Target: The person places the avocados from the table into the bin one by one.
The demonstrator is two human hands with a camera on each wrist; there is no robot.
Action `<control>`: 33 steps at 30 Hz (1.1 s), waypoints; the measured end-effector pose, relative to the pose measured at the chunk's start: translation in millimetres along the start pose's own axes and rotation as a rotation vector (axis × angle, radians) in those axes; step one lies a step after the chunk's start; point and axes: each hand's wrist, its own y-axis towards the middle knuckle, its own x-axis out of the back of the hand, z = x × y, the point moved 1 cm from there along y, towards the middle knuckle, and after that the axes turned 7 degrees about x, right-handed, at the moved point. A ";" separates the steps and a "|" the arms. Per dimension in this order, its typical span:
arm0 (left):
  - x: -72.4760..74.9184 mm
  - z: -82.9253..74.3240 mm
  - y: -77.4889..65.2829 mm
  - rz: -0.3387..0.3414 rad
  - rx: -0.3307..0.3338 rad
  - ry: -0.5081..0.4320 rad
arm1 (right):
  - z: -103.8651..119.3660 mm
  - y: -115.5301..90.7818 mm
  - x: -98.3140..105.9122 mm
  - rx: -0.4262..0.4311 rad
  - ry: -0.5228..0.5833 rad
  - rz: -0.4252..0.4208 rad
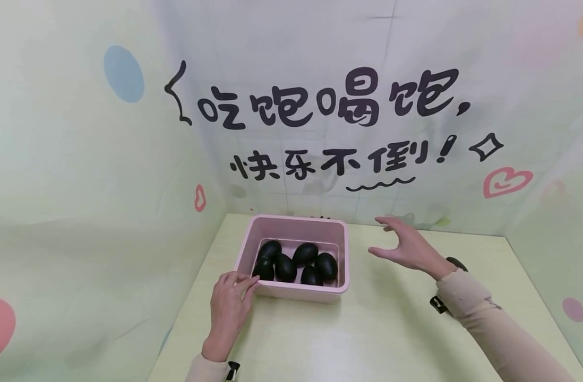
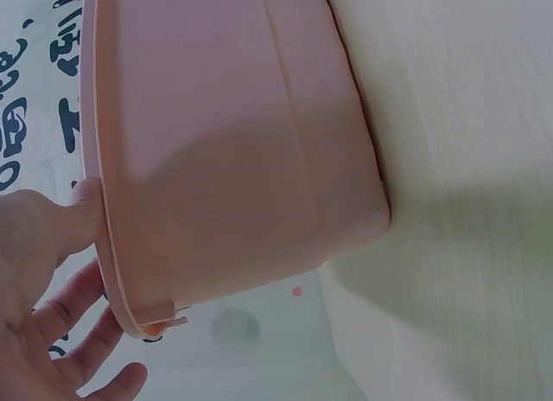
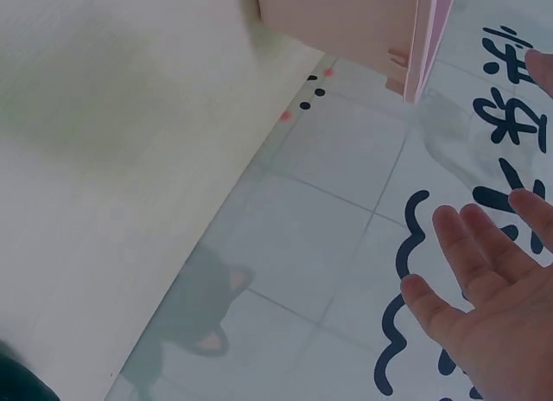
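A pink plastic bin point(image 1: 296, 291) stands on the table and holds several dark, egg-shaped, avocado-like fruits point(image 1: 285, 268). My left hand point(image 1: 231, 302) grips the bin's rim at the near left corner. In the left wrist view, the thumb of the left hand point(image 2: 43, 271) lies against the rim point(image 2: 102, 159) and the fingers reach behind it. To the right of the bin, my right hand point(image 1: 408, 246) is held in the air, thumb and fingers spread apart, with nothing between them. The right wrist view shows the right hand point(image 3: 492, 306) apart from the bin point(image 3: 346, 21).
The pale wood-look table point(image 1: 368, 329) meets a printed backdrop point(image 1: 320, 42) behind the bin, with dark lettering on it. Side panels point(image 1: 81, 212) rise at left and right. A dark rounded thing point(image 3: 22, 384), not identifiable, shows at the right wrist view's lower left corner.
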 end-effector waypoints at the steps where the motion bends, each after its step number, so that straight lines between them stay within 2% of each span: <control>1: -0.3 -0.2 -0.3 -0.002 0.000 0.001 | -1.2 -0.8 0.7 -0.002 -0.001 -0.005; 12: 0.1 0.2 -0.7 -0.005 0.012 -0.011 | -13.9 -11.6 2.9 -0.025 0.039 -0.044; 25: -1.4 1.7 -2.0 0.009 0.038 -0.013 | -18.0 -27.8 2.9 -0.050 0.010 -0.076; 33: -1.1 1.8 -1.3 -0.001 0.016 -0.017 | -25.1 -38.6 2.9 -0.090 0.012 -0.080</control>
